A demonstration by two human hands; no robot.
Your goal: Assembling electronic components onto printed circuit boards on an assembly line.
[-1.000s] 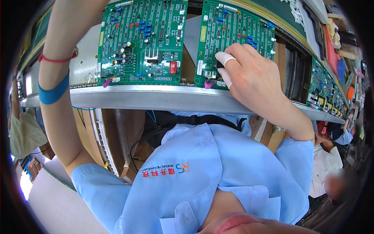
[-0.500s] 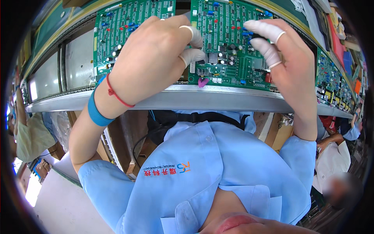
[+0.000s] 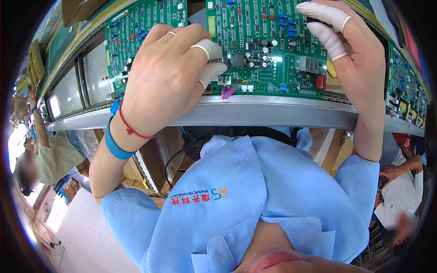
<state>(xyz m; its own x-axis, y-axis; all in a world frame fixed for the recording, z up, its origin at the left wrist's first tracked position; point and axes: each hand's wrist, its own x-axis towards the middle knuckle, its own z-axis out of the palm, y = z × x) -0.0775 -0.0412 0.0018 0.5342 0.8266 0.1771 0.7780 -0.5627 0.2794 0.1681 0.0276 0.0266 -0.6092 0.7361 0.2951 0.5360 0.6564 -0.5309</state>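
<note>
A green circuit board [image 3: 268,75] lies in front of me, crowded with small parts. My left hand [image 3: 161,77] is closed over its left edge, thumb and forefinger in white finger cots pinching a small dark component [image 3: 225,61] beside a black square part. Beyond the board's right side, my right hand [image 3: 359,59] has its cot-covered thumb and forefinger curved toward each other. A small black piece shows between them, mostly hidden by the fingers. A pink-purple tab [image 3: 228,92] sticks out at the board's front edge, and a silver heatsink [image 3: 307,64] stands near its right side.
A second green board [image 3: 120,50] lies to the left, and another [image 3: 405,91] to the far right. The metal rail [image 3: 273,111] runs along the front. A cardboard box [image 3: 82,11] sits at the back left. Other people are at both sides.
My right hand has drawn up and right across the board, uncovering the silver heatsink and red part. My left hand keeps its pinch at the board's left edge. The boards appear shifted leftward in view.
</note>
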